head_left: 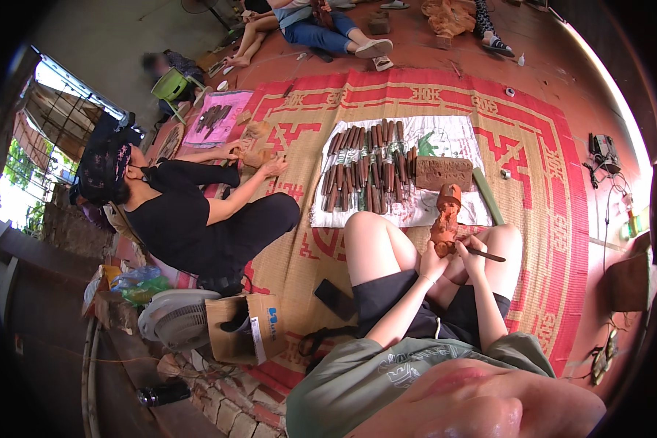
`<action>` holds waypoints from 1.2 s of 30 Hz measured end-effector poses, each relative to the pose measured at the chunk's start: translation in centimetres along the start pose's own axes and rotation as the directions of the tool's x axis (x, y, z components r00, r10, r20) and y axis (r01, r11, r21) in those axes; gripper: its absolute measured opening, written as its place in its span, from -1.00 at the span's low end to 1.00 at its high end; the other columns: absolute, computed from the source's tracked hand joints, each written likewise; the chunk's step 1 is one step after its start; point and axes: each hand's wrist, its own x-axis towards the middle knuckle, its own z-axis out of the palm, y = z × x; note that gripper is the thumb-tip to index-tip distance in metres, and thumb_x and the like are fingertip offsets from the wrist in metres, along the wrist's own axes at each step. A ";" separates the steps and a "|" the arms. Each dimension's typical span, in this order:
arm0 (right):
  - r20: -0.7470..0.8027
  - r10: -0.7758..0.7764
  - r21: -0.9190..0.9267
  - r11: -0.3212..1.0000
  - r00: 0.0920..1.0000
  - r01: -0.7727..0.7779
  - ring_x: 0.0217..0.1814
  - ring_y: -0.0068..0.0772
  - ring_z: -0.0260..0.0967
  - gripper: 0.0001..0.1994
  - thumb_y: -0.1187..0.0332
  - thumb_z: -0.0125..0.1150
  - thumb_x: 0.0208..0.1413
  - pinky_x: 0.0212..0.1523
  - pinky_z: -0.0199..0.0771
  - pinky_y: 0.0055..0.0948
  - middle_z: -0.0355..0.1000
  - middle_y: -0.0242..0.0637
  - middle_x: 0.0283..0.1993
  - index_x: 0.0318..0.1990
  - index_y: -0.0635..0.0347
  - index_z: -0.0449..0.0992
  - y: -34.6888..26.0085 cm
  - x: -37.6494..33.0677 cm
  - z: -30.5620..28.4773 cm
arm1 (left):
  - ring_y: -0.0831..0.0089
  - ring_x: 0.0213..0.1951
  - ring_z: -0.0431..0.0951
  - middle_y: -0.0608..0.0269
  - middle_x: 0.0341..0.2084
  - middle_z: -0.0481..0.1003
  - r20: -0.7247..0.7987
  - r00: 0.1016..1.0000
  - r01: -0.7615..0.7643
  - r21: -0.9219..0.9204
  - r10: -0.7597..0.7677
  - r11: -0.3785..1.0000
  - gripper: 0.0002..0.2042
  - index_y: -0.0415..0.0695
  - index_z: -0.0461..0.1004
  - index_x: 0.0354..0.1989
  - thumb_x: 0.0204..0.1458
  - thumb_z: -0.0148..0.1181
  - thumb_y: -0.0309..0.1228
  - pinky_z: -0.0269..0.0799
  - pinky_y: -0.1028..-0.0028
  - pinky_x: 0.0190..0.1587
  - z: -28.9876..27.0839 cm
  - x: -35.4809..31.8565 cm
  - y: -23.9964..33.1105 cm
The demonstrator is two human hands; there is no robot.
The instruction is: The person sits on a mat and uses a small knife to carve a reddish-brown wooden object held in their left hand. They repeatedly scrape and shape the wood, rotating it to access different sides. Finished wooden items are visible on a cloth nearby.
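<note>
Between my knees stands a reddish-brown carved wooden figure [447, 215], tilted slightly away from me. My left hand [434, 263] is closed around its lower end. My right hand [472, 257] grips a thin, dark-handled carving tool [488, 255], whose handle points out to the right. The tool's tip is at the base of the figure, hidden by my fingers. Just beyond the figure, a carved wooden block [444, 172] rests on a white cloth [401, 128]. Rows of wooden-handled carving tools [372, 164] cover much of that cloth.
A green strip [488, 197] lies along the cloth's right edge. On my left a co-worker [190, 190] sits carving a pale wooden piece [257, 153]. A cardboard box [244, 328], a fan [174, 319] and a phone [335, 299] are near my left side. Other people sit at the far side.
</note>
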 end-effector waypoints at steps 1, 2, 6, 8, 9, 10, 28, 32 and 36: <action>-0.047 -0.046 0.030 0.998 0.998 0.047 -0.62 -0.69 0.21 -0.82 0.54 0.21 -0.10 -0.61 0.21 -0.66 0.31 -0.38 -0.66 -0.60 0.31 0.32 0.1 0.0 0.3 | -0.09 -0.36 0.49 -0.20 -0.46 0.46 -0.025 0.999 -0.032 0.008 0.032 0.999 -0.44 -0.29 0.19 -0.20 -0.30 0.32 -0.22 0.40 0.19 -0.32 0.2 0.0 -0.2; -0.097 -0.089 0.057 0.994 0.991 0.095 -0.66 -0.69 0.21 -0.80 0.53 0.21 -0.10 -0.66 0.19 -0.65 0.29 -0.38 -0.69 -0.62 0.31 0.30 0.1 0.1 0.6 | -0.09 -0.36 0.49 -0.21 -0.45 0.46 -0.032 0.998 -0.045 -0.004 0.045 0.999 -0.43 -0.29 0.19 -0.20 -0.30 0.32 -0.21 0.40 0.19 -0.32 0.1 0.2 -0.4; -0.006 -0.079 -0.018 0.997 0.997 0.079 -0.57 -0.70 0.24 -0.85 0.56 0.18 -0.06 -0.56 0.23 -0.69 0.35 -0.37 -0.59 -0.57 0.29 0.33 3.0 0.6 0.1 | -0.10 -0.33 0.49 -0.23 -0.44 0.46 -0.049 0.998 -0.050 0.000 0.050 0.999 -0.43 -0.29 0.19 -0.20 -0.31 0.32 -0.20 0.40 0.18 -0.31 0.3 -0.1 -1.0; 0.003 -0.068 -0.056 0.996 0.998 0.068 -0.60 -0.69 0.24 -0.84 0.55 0.18 -0.06 -0.58 0.23 -0.70 0.34 -0.38 -0.62 -0.58 0.29 0.33 1.8 0.2 -0.1 | -0.10 -0.32 0.49 -0.25 -0.43 0.46 -0.055 0.997 -0.057 0.024 0.058 0.998 -0.42 -0.30 0.19 -0.20 -0.31 0.33 -0.20 0.39 0.17 -0.30 0.3 0.2 -1.2; -0.018 -0.074 -0.040 0.997 0.997 0.073 -0.61 -0.69 0.24 -0.83 0.55 0.18 -0.06 -0.59 0.22 -0.70 0.33 -0.39 -0.63 -0.59 0.28 0.32 1.1 0.1 0.0 | -0.10 -0.32 0.49 -0.25 -0.43 0.46 -0.059 0.996 -0.065 0.024 0.066 0.998 -0.42 -0.30 0.19 -0.20 -0.31 0.33 -0.20 0.39 0.17 -0.30 0.4 0.2 -1.1; -0.038 -0.079 -0.023 0.997 0.996 0.079 -0.62 -0.69 0.24 -0.83 0.55 0.18 -0.06 -0.60 0.22 -0.70 0.33 -0.39 -0.64 -0.59 0.28 0.32 0.7 0.1 0.0 | -0.10 -0.31 0.49 -0.26 -0.42 0.46 -0.064 0.995 -0.072 0.025 0.073 0.997 -0.42 -0.30 0.20 -0.20 -0.31 0.33 -0.19 0.39 0.17 -0.29 0.5 0.2 -1.0; 0.139 0.061 -0.203 0.979 0.988 -0.031 -0.60 -0.64 0.21 -0.85 0.53 0.25 -0.19 -0.58 0.24 -0.60 0.31 -0.39 -0.65 -0.53 0.27 0.36 0.7 2.5 0.7 | -0.12 -0.34 0.47 -0.23 -0.45 0.45 -0.065 0.996 -0.068 -0.011 0.067 0.998 -0.42 -0.29 0.19 -0.19 -0.31 0.33 -0.21 0.39 0.17 -0.31 0.5 0.0 -1.0; 0.215 0.065 -0.263 0.965 0.974 -0.007 -0.67 -0.62 0.21 -0.86 0.51 0.30 -0.23 -0.65 0.21 -0.59 0.31 -0.43 -0.68 -0.58 0.27 0.41 -0.1 4.4 0.3 | -0.02 -0.29 0.49 -0.18 -0.36 0.46 0.010 1.000 -0.007 0.019 0.007 1.000 -0.40 -0.32 0.21 -0.15 -0.34 0.33 -0.25 0.40 0.25 -0.26 0.0 0.1 -0.1; 0.204 0.053 -0.478 0.877 0.978 0.052 -0.66 -0.48 0.31 -0.84 0.47 0.36 -0.29 -0.62 0.26 -0.47 0.42 -0.24 -0.65 -0.53 0.35 0.52 -1.3 4.9 1.0 | -0.02 -0.29 0.49 -0.19 -0.37 0.46 -0.003 1.000 -0.003 0.008 0.003 1.000 -0.40 -0.32 0.21 -0.15 -0.34 0.33 -0.24 0.40 0.24 -0.26 -0.3 -0.2 -0.3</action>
